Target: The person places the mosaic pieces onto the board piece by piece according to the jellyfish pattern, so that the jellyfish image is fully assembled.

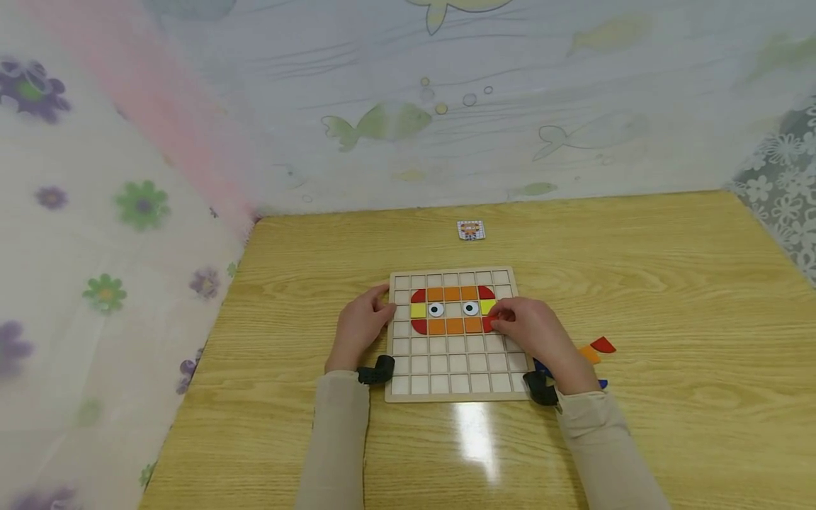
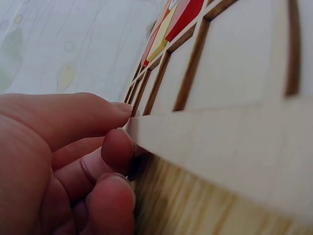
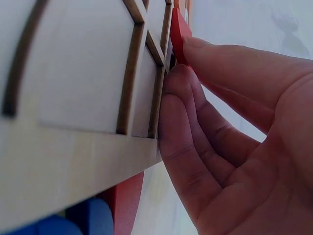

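A square wooden grid board (image 1: 449, 365) lies on the table, with flat coloured tiles forming a face-like pattern in its upper part. My left hand (image 1: 362, 322) grips the board's left edge; in the left wrist view the thumb and curled fingers meet at the rim. With thumb and fingers my right hand (image 1: 538, 333) pinches a red quarter-round tile (image 3: 179, 36) at the pattern's lower right corner. Orange tiles (image 1: 455, 326), a yellow tile (image 1: 418, 310) and two round eye tiles (image 1: 436, 309) sit in the grid. The right hand partly covers the yellow tile on that side.
Loose tiles lie right of the board, including a red tile (image 1: 603, 345), an orange tile (image 1: 589, 354) and blue tiles (image 3: 100, 215), partly behind the right forearm. A small picture card (image 1: 471, 230) lies beyond the board. A patterned wall covering (image 1: 382, 163) borders the table.
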A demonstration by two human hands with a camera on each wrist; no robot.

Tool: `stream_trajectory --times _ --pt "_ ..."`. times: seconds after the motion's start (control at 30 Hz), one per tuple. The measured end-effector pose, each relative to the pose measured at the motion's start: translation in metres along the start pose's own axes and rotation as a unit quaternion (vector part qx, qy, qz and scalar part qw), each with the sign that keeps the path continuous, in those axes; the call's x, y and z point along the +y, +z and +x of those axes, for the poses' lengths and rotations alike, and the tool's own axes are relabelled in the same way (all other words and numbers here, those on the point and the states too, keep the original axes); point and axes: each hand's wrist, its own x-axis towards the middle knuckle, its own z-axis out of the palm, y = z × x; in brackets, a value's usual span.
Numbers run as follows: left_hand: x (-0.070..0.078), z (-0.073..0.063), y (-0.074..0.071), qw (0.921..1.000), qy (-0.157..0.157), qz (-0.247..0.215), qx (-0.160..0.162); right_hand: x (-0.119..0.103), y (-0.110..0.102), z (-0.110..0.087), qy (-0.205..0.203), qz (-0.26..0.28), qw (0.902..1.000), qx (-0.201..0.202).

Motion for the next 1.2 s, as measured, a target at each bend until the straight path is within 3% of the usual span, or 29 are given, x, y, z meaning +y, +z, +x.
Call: stream_trajectory --times 0.6,1.2 --pt "0.0006 -0.0004 -0.0002 1.0000 0.005 0.003 0.001 0.0046 -0.0056 -0.0007 -0.017 0.017 0.9997 -0.006" --pt "0.0012 0.0002 0.0002 0.9999 -0.007 -0.007 -0.003 0.0028 -0.0003 0.0019 -0.029 -0.010 0.9993 -0.022"
